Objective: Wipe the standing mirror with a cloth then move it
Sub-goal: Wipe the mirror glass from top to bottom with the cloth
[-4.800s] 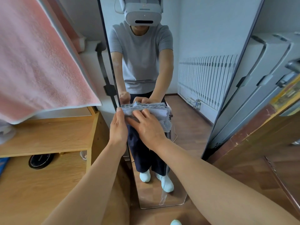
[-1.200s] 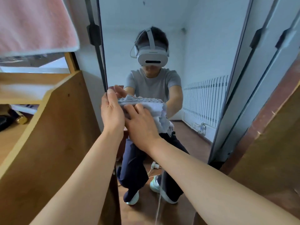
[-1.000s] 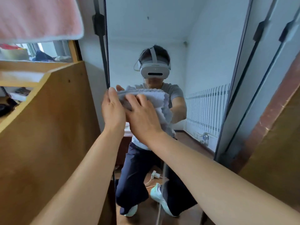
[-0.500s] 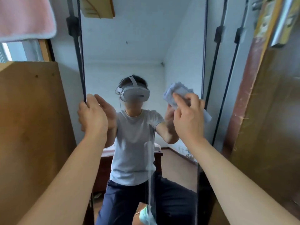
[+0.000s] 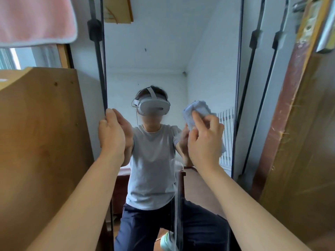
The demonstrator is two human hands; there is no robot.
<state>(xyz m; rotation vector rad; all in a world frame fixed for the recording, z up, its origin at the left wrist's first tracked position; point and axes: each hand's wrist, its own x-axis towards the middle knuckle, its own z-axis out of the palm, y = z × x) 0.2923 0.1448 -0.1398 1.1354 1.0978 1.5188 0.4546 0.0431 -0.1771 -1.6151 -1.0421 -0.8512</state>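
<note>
Head view: left hand (image 5: 111,134) clamps the standing mirror (image 5: 163,51)'s left edge, right hand (image 5: 204,140) presses the cloth (image 5: 196,110) on glass; tall upright pane dead ahead, both hands touching it.

Glossy glass mirror (image 5: 172,60) in thin dark frame, nubby pale-blue cloth (image 5: 197,113), matt wood cabinet (image 5: 41,142), fluffy pink towel (image 5: 34,19).

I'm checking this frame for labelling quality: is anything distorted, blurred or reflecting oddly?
Head view: wide-angle bending bows the mirror frame and the wooden cabinet; light is soft and even, no hard glare; a pale vertical streak shows low on the glass; the right hand and cloth look slightly soft; the left hand is sharper.
</note>
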